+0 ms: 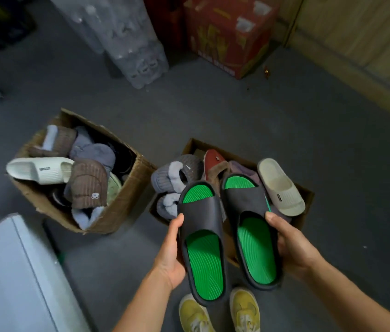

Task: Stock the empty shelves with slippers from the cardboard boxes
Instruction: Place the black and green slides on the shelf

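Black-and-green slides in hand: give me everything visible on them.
The pair of slides is dark, with a wide band strap and a green ribbed footbed, and looks like moulded foam. They are held side by side, toes away, above the right cardboard box. The left hand grips one, the right hand the other.

No legible text. Small dark label on cream slide (44, 169) in left box, another on beige slide (278, 199) beside right-hand grip: both unreadable. Red carton (227, 41) print blurred.

Two black rubber slides with ribbed green footbeds (203, 236) (256, 226) are held side by side, soles down, above two open brown cardboard boxes (122, 188) (304, 197) piled with mixed slippers.
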Tool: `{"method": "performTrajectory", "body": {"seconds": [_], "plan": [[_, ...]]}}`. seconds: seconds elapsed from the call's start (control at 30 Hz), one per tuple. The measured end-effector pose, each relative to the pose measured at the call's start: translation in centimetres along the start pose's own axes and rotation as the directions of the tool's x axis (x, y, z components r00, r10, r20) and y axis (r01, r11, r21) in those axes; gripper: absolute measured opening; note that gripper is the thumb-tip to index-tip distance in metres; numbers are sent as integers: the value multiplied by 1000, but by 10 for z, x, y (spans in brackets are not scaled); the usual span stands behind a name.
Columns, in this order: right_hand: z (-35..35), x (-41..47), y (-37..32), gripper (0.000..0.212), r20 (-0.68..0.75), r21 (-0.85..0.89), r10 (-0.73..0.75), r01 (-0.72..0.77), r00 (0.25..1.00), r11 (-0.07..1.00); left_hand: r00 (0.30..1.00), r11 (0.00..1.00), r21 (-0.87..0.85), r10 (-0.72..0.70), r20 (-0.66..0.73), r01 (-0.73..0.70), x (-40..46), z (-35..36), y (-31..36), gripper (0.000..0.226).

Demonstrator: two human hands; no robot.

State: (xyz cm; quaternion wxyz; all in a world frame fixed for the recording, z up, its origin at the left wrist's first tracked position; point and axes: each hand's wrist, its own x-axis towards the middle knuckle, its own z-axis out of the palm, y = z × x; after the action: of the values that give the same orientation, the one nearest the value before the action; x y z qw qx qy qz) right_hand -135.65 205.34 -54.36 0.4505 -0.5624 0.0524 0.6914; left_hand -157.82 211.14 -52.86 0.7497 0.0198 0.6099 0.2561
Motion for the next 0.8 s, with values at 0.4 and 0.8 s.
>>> {"method": "performTrajectory", "body": {"seconds": [0.4, 0.8], "plan": [[108, -123, -54, 54, 130, -115, -49, 64, 990, 991, 991, 984, -148, 113, 71, -102, -168, 1, 58, 62], [215, -221, -100, 46, 429, -290, -35, 174, 902, 941, 891, 861, -378, 424, 163, -341, -315, -16, 84, 100]]}}
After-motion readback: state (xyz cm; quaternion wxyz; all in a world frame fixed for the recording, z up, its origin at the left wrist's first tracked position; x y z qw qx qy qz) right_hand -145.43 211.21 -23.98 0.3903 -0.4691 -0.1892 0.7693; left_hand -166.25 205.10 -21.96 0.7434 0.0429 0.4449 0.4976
